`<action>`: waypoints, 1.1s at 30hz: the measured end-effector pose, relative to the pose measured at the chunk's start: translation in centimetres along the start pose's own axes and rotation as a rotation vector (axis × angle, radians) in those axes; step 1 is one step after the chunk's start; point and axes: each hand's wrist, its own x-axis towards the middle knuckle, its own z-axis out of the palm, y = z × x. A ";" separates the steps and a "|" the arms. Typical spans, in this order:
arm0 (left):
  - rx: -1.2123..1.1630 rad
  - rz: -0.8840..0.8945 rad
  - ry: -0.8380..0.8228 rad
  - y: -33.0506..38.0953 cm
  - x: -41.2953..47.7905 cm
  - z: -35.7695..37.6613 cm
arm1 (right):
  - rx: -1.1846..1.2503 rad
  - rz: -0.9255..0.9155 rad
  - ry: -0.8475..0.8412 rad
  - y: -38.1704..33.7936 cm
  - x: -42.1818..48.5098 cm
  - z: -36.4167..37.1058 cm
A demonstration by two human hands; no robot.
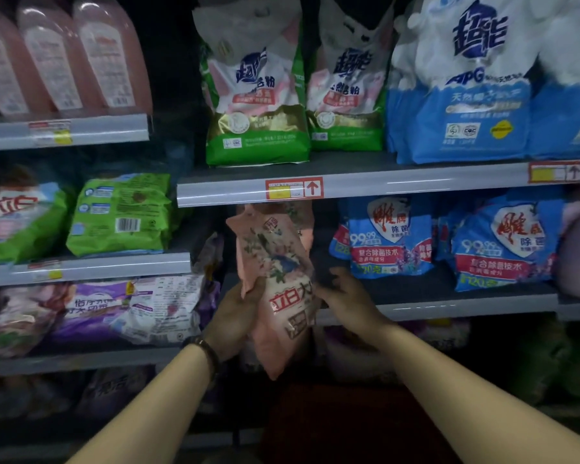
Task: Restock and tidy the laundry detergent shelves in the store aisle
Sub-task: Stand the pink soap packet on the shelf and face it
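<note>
A pink detergent bag (275,283) with a flower print and red lettering stands upright in front of the middle shelf (432,308), tilted slightly left. My left hand (235,316) grips its left side, with a dark bracelet on the wrist. My right hand (345,296) holds its right edge, fingers curled behind the bag. The bag's top reaches up to the upper shelf's price rail (382,187). A gap on the middle shelf lies just behind the bag.
Blue bags (389,239) fill the middle shelf to the right. Green bags (258,95) and large blue-white bags (466,82) stand on the shelf above. To the left are pink bottles (64,58), green packs (121,216) and purple bags (114,309). Lower shelves are dark.
</note>
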 end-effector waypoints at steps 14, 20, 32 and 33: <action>0.086 -0.057 -0.144 -1.2 4.9 -3.6 | 0.249 0.108 -0.294 1.9 6.3 -2.6; 0.244 -0.084 0.041 -2.3 9.9 -3.5 | 0.137 0.105 -0.151 0.5 9.4 -1.5; 0.434 -0.021 0.115 -4.2 20.7 -3.2 | -0.192 -0.025 0.042 1.2 18.4 1.7; 0.517 0.010 0.070 -6.2 21.0 -3.0 | -0.221 -0.034 0.025 2.2 18.1 2.0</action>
